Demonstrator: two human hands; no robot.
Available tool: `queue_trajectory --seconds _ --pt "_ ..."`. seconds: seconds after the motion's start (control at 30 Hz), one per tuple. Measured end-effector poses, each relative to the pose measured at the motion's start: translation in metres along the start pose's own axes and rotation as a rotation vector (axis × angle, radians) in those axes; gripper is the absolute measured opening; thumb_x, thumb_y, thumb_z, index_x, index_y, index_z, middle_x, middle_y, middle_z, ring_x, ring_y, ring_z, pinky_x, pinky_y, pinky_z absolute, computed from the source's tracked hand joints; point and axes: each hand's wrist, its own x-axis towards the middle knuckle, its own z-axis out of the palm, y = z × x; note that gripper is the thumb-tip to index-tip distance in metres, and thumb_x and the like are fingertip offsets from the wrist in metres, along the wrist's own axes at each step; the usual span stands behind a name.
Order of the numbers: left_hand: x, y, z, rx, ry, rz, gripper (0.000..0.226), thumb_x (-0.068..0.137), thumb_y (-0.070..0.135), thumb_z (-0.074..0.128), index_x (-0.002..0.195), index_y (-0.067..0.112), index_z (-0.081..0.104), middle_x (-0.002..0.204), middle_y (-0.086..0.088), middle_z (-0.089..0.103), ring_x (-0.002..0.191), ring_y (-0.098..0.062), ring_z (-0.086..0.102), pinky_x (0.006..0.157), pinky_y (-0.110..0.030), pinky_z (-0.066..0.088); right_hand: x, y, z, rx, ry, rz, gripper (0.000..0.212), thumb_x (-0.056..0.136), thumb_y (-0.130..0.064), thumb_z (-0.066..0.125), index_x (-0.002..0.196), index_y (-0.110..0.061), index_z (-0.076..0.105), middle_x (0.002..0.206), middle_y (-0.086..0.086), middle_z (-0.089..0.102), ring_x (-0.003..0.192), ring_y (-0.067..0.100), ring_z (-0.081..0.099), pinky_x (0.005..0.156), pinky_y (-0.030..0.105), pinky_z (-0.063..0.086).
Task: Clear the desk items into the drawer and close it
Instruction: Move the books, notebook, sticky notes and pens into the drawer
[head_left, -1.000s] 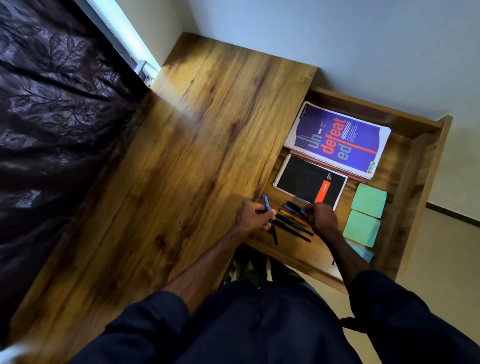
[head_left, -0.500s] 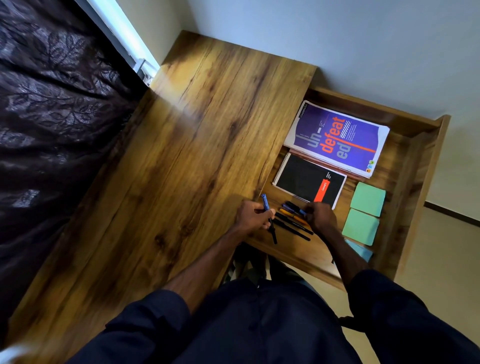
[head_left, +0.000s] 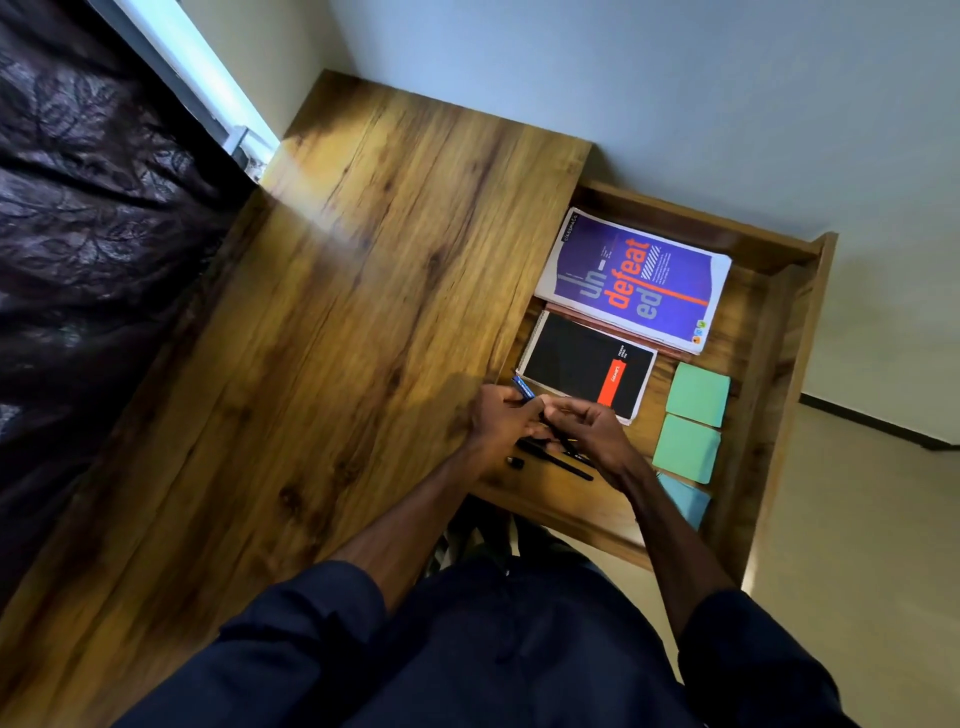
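Blue pen among black pens

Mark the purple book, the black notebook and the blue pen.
purple book (head_left: 634, 280): head view, middle of the cover.
black notebook (head_left: 571, 361): head view, plain black part of cover.
blue pen (head_left: 523, 387): head view, exposed blue end.

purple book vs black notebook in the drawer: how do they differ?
Colour: the purple book has orange lettering on purple; the black notebook has an orange-red strip on black. Size: the purple book is larger than the black notebook. Place: the purple book lies at the far end of the drawer, the black notebook nearer the camera. Both lie flat, cover up, in the open drawer.
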Motion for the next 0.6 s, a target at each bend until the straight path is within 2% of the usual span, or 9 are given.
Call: queue_trajectory --seconds 0.1,0.17,0.2,0.27,0.3,0.4,0.5,0.6 --pt "0.003 0.001 0.002 0.134 -0.006 0.004 0.034 0.085 0.035 0.080 0.091 0.002 0.075 0.061 0.001 0.069 0.041 -0.002 0.060 0.042 -0.015 0.048 -0.001 0.008 -0.012 -0.125 0.034 -0.053 0.029 0.090 -0.007 0.071 0.119 -0.004 0.070 0.096 0.017 0.077 0.082 0.027 0.075 0.067 0.027 0.060" --pt "0.004 0.001 0.002 0.203 -0.026 -0.002 0.038 0.085 0.047 0.077 0.092 0.010 0.073 0.068 -0.002 0.072 0.048 -0.005 0.064 0.046 -0.019 0.053 0.004 0.016 -0.027 -0.252 0.115 -0.078 0.026 0.090 -0.010 0.072 0.115 -0.006 0.073 0.092 0.014 0.078 0.080 0.028 0.074 0.068 0.030 0.060" --pt "0.005 0.000 0.001 0.217 -0.034 -0.012 0.039 0.087 0.049 0.074 0.094 0.011 0.072 0.076 -0.004 0.075 0.054 -0.008 0.066 0.049 -0.020 0.055 0.008 0.020 -0.036 -0.347 0.187 -0.091 0.024 0.090 -0.012 0.072 0.114 -0.008 0.075 0.093 0.012 0.078 0.077 0.023 0.073 0.067 0.025 0.058" --pt "0.006 -0.002 -0.001 0.220 -0.046 -0.041 0.035 0.093 0.043 0.069 0.102 0.009 0.071 0.088 -0.007 0.077 0.060 -0.011 0.069 0.051 -0.021 0.056 0.018 0.027 -0.057 -0.604 0.319 -0.113 0.022 0.089 -0.017 0.075 0.110 -0.012 0.077 0.096 0.007 0.079 0.074 0.010 0.069 0.066 0.015 0.050" --pt "0.006 -0.004 -0.002 0.225 -0.058 -0.052 0.031 0.095 0.036 0.068 0.106 0.007 0.071 0.092 -0.008 0.077 0.061 -0.010 0.069 0.051 -0.020 0.056 0.022 0.031 -0.066 -0.698 0.353 -0.110 0.022 0.088 -0.019 0.076 0.109 -0.013 0.078 0.096 0.006 0.079 0.075 0.008 0.068 0.067 0.016 0.047" --pt "0.005 -0.009 -0.004 0.242 -0.098 -0.074 0.024 0.098 0.025 0.065 0.110 0.006 0.072 0.096 -0.008 0.077 0.063 -0.010 0.070 0.051 -0.020 0.054 0.032 0.040 -0.081 -0.798 0.367 -0.058 0.021 0.085 -0.018 0.078 0.105 -0.013 0.080 0.095 0.005 0.079 0.079 0.011 0.069 0.070 0.019 0.047" --pt "0.003 -0.011 -0.004 0.242 -0.119 -0.085 0.019 0.097 0.021 0.065 0.106 0.008 0.073 0.094 -0.007 0.078 0.068 -0.013 0.071 0.055 -0.022 0.057 0.040 0.048 -0.083 -0.894 0.377 -0.043 0.018 0.085 -0.021 0.077 0.102 -0.017 0.081 0.093 0.002 0.079 0.078 0.012 0.069 0.073 0.029 0.055" --pt "0.002 -0.012 -0.004 0.249 -0.137 -0.088 0.016 0.096 0.020 0.066 0.105 0.009 0.074 0.094 -0.007 0.078 0.069 -0.013 0.071 0.056 -0.023 0.057 0.047 0.052 -0.080 -0.989 0.413 -0.059 0.017 0.086 -0.023 0.075 0.101 -0.019 0.081 0.094 0.001 0.078 0.081 0.014 0.069 0.073 0.031 0.056"
